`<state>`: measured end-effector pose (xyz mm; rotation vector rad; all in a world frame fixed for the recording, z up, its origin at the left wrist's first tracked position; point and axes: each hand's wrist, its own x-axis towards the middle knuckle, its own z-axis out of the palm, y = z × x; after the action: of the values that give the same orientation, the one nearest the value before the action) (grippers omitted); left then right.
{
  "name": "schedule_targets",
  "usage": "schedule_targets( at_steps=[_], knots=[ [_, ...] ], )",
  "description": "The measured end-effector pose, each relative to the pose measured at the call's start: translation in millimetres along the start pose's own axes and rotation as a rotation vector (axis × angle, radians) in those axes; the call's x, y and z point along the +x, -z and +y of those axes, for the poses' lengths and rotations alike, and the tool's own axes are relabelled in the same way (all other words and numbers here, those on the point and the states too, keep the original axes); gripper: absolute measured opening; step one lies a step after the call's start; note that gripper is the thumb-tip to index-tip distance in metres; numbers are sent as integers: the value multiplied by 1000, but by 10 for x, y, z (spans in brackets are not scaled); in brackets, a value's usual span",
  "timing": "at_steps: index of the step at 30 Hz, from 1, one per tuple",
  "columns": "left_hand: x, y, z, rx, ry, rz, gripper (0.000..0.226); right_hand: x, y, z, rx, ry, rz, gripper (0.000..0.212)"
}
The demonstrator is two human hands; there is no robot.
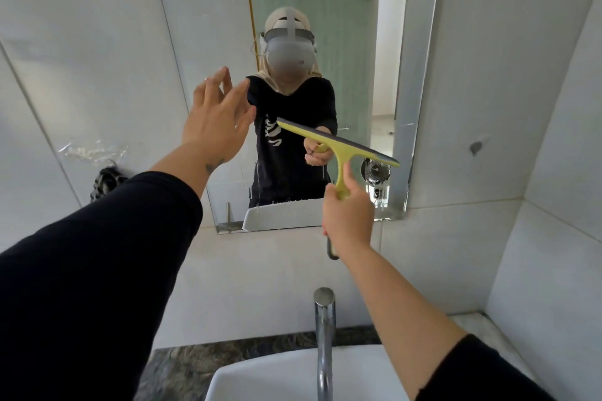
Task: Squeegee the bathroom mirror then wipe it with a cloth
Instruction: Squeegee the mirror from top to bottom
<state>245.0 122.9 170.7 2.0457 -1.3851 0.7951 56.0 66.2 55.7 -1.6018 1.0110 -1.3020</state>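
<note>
A tall frameless mirror (351, 42) hangs on the white tiled wall above the sink. My right hand (348, 221) grips the handle of a yellow-green squeegee (338, 148), whose dark rubber blade lies tilted across the lower middle of the glass, left end higher. My left hand (216, 120) is raised with fingers spread at the mirror's left edge and holds nothing. The mirror reflects a person in a black shirt wearing a headset. No cloth is in view.
A chrome tap (324, 335) rises over the white basin (277, 378) at the bottom centre, on a dark stone counter (182, 365). A dark bundle (106, 181) hangs on the left wall. White tiled walls close in on the right.
</note>
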Motion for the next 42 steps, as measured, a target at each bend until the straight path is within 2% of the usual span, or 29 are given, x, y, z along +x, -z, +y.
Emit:
schedule_targets(
  at_steps=[6, 16, 21, 26, 34, 38, 42],
  knots=[
    [-14, 54, -40, 13, -34, -34, 52, -263, -472, -94, -26, 104, -50, 55],
    [-41, -110, -119, 50, -64, -22, 57, -473, -766, 46, -322, 349, -141, 58],
    [-251, -285, -170, 71, -39, 47, 61, -347, -584, 139, -589, 460, -184, 59],
    [-634, -497, -208, 47, -7, 8, 74, -174, -298, 238, -896, 627, -194, 69],
    [-1018, -871, -308, 149, 63, -133, 108, 109, 43, 371, -1052, 717, -194, 68],
    [-1060, -1013, -330, 157, 107, -171, 108, 181, 138, 415, -1084, 722, -225, 65],
    [-1057, -1060, -282, 178, 119, -117, 110, 222, 225, 453, -1088, 728, -219, 63]
  ],
)
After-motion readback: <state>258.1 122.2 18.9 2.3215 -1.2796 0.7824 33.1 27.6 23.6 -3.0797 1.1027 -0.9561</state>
